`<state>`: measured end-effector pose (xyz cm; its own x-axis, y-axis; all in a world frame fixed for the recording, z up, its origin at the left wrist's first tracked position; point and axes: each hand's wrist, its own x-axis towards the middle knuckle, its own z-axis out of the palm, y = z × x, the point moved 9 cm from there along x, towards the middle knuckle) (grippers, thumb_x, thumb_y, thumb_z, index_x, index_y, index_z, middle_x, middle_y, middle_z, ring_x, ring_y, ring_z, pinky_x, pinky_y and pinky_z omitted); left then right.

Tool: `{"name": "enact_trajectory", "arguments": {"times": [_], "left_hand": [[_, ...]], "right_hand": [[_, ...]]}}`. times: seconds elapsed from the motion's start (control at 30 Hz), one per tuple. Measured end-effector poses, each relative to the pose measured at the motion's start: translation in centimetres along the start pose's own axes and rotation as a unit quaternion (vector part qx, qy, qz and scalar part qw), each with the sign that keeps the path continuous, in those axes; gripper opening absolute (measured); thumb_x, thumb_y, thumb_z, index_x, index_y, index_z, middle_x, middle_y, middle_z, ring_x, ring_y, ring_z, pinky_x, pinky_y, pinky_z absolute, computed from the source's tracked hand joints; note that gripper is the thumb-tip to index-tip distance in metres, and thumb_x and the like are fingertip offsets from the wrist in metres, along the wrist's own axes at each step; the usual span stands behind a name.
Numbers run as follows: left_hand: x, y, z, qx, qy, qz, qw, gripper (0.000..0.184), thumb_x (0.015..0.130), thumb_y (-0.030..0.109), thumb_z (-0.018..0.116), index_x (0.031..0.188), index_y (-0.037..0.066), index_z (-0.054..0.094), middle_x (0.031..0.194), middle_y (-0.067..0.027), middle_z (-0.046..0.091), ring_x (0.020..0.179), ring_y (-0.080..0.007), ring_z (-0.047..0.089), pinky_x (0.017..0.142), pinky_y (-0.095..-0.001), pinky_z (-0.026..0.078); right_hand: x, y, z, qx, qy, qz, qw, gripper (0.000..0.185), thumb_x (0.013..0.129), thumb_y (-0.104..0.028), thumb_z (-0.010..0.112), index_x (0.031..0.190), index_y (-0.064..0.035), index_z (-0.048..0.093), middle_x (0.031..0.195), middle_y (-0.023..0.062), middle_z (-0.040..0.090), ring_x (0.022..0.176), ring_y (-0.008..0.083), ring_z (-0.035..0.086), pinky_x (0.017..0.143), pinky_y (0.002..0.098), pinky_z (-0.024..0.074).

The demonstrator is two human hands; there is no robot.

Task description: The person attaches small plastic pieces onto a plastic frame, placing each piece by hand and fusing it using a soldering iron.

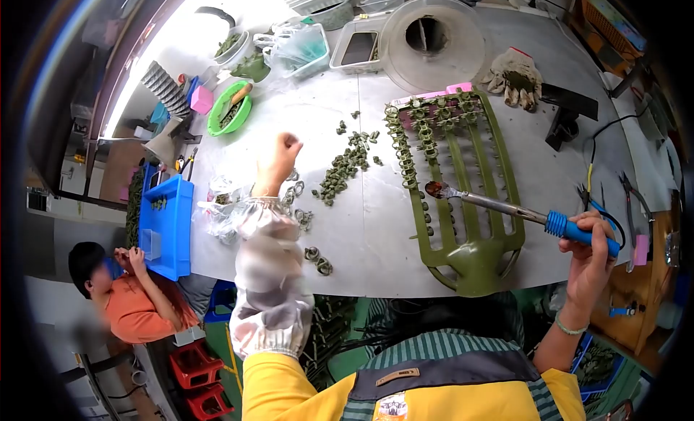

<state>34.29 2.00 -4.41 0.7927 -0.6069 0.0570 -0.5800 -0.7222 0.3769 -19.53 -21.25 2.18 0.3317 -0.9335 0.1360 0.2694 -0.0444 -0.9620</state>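
In my right hand (589, 258) is a soldering iron (506, 206) with a blue handle and metal shaft. Its broad brownish tip is over a green frame (481, 265) with several long bars. Rows of small green ring-shaped pieces (405, 150) stand along the frame's left bars. My left hand (278, 160) is raised over the table with fingers curled together; anything between them is too small to make out. Right of that hand lies a heap of small green pieces (343, 171). Loose green rings (293, 193) lie close to its wrist.
A green bowl (214, 121) and clear containers (318, 56) stand at the back. Gloves (512, 77) and a black stand (567, 117) are at the back right, pliers (636, 197) at the right. A person in orange (144, 309) works beside a blue tray (184, 226).
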Motion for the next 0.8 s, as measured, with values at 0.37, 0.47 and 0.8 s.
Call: {"name": "enact_trajectory", "arguments": {"times": [0.37, 0.47, 0.8], "left_hand": [[-2.7, -9.9, 0.5, -0.217, 0.057, -0.099, 0.969, 0.024, 0.087, 0.015, 0.067, 0.108, 0.004, 0.071, 0.091, -0.0082, 0.072, 0.079, -0.0163, 0.068, 0.076, -0.0301, 0.054], [-3.4, -9.4, 0.1, -0.414, 0.011, -0.141, 0.899, 0.022, 0.093, 0.012, 0.063, 0.112, 0.001, 0.068, 0.098, -0.0067, 0.068, 0.078, -0.0119, 0.064, 0.075, -0.0245, 0.054], [-10.8, 13.6, -2.9, -0.342, -0.030, 0.136, 0.929, 0.019, 0.089, 0.002, 0.067, 0.107, 0.002, 0.071, 0.088, -0.0028, 0.070, 0.076, -0.0076, 0.061, 0.070, -0.0231, 0.051]], "right_hand": [[-0.7, -0.9, 0.6, -0.005, -0.012, -0.022, 1.000, 0.027, 0.097, -0.021, 0.055, 0.090, 0.0043, 0.063, 0.093, 0.0131, 0.060, 0.064, 0.0166, 0.065, 0.058, 0.0256, 0.0585], [-0.8, -1.1, 0.4, -0.005, -0.004, -0.023, 1.000, 0.027, 0.097, -0.021, 0.056, 0.090, 0.0042, 0.063, 0.093, 0.0130, 0.061, 0.064, 0.0167, 0.065, 0.058, 0.0257, 0.0585], [-1.1, -1.8, 0.5, -0.003, -0.019, -0.041, 0.999, 0.025, 0.097, -0.017, 0.056, 0.091, 0.0067, 0.064, 0.093, 0.0141, 0.064, 0.067, 0.0205, 0.068, 0.060, 0.0291, 0.0611]]}}
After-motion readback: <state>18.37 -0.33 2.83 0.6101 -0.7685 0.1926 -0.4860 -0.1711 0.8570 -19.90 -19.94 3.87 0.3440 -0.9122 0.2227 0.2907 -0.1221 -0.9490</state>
